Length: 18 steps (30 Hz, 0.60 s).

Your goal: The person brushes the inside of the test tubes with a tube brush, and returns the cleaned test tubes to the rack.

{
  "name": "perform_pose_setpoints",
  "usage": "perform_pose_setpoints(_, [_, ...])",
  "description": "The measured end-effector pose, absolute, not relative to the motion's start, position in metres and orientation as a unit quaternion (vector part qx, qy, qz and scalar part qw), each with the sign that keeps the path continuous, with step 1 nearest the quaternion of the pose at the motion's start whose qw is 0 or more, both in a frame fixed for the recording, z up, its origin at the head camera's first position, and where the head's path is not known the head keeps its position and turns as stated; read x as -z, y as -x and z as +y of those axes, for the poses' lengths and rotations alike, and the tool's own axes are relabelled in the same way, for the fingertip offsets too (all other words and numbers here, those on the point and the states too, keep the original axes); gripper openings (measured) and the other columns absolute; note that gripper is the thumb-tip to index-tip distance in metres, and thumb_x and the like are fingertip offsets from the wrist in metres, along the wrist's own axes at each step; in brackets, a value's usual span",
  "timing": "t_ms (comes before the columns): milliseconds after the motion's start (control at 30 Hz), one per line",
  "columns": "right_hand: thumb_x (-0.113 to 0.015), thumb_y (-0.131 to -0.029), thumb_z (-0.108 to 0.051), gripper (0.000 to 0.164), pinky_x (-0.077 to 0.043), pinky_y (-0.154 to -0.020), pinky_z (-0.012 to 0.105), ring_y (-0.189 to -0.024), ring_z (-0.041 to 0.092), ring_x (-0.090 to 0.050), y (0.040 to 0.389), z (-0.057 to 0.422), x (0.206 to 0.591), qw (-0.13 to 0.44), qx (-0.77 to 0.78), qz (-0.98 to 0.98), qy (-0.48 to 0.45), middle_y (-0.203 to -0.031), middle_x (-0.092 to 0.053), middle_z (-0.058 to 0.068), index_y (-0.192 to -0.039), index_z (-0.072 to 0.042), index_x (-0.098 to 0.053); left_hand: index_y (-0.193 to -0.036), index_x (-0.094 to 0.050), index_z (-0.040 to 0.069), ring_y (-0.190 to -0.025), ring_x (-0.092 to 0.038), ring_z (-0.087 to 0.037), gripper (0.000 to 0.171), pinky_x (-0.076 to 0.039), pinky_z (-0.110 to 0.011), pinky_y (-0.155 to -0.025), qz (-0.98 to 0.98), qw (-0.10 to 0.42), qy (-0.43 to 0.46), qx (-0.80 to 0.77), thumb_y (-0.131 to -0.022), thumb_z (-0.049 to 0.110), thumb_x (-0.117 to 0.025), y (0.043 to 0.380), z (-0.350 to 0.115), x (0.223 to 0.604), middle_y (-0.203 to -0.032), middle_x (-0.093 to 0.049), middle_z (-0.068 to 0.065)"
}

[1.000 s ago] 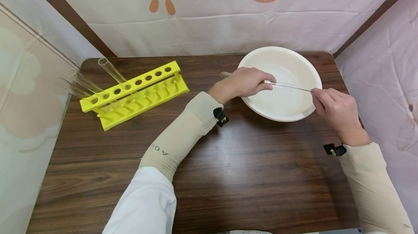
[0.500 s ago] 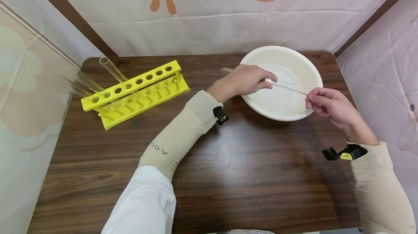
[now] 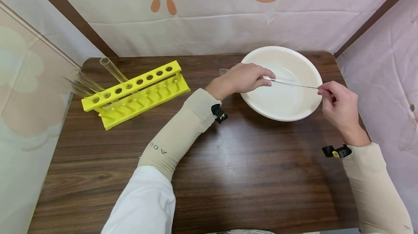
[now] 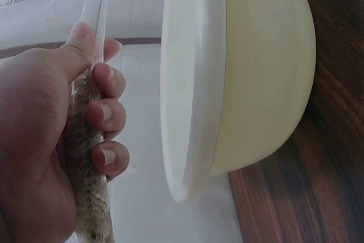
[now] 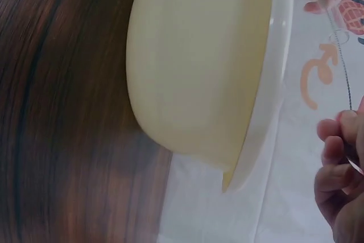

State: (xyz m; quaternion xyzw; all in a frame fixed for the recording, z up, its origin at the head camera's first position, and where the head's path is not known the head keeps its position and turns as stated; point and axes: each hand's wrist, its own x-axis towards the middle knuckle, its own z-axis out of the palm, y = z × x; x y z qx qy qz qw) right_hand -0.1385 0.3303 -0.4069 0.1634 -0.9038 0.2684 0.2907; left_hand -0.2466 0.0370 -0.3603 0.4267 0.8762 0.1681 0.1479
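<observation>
Left hand is gripping a clear test tube; left fingers are curling round its wall, thumb pressing from the other side. Brown bristles of a brush are filling the tube within that grip. Rounded tube end is poking out behind the left hand; open mouth is pointing past the thumb, towards the right hand. Brush's thin twisted wire is running out of the mouth and reaching the right fingers, which are pinching its end between thumb and forefinger, the others curling loosely below.

Tube and wire are spanning the gap between both sets of fingers, above a white bowl. Bowl is sitting under that gap on the brown wooden tabletop, its right rim lying close to the right fingers in the head view; contact there, cannot tell.

Well to the left of the left fingers, a yellow rack is standing at a slant. Three other clear tubes are leaning in its holes, all towards the end farther from the left fingers
</observation>
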Motion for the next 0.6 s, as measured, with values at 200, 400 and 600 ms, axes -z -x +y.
perform_pose_setpoints(200, [-0.058, -0.094, 0.008, 0.012, -0.030, -0.062, 0.021, -0.067, 0.000, -0.036, 0.137, 0.333, 0.411, 0.315, -0.253, -0.903, -0.145, -0.081, -0.066, 0.021, -0.091, 0.007, -0.069, -0.141, -0.060, 0.032, -0.114, -0.059, -0.002, 0.039, -0.044, -0.032, -0.098, 0.877, 0.158, -0.421, -0.171, -0.106, 0.045, -0.050, 0.248, 0.034, 0.361, -0.133, -0.063, 0.018])
perform_pose_setpoints(400, [-0.054, -0.094, 0.009, 0.015, -0.030, -0.063, 0.025, -0.070, -0.002, -0.035, 0.137, 0.340, 0.416, 0.332, -0.248, -0.899, -0.140, -0.079, -0.065, 0.022, -0.089, 0.008, -0.068, -0.142, -0.060, 0.033, -0.121, -0.057, -0.002, 0.040, -0.045, -0.035, -0.099, 0.879, 0.160, -0.415, -0.172, -0.106, 0.046, -0.049, 0.250, 0.028, 0.363, -0.137, -0.061, 0.018])
perform_pose_setpoints(600, [-0.049, -0.094, 0.003, 0.021, -0.029, -0.062, 0.027, -0.073, -0.009, -0.033, 0.137, 0.353, 0.418, 0.353, -0.247, -0.892, -0.138, -0.078, -0.064, 0.023, -0.087, 0.009, -0.068, -0.141, -0.060, 0.032, -0.119, -0.057, -0.002, 0.039, -0.045, -0.034, -0.099, 0.884, 0.157, -0.406, -0.170, -0.106, 0.046, -0.050, 0.252, 0.022, 0.363, -0.135, -0.062, 0.017])
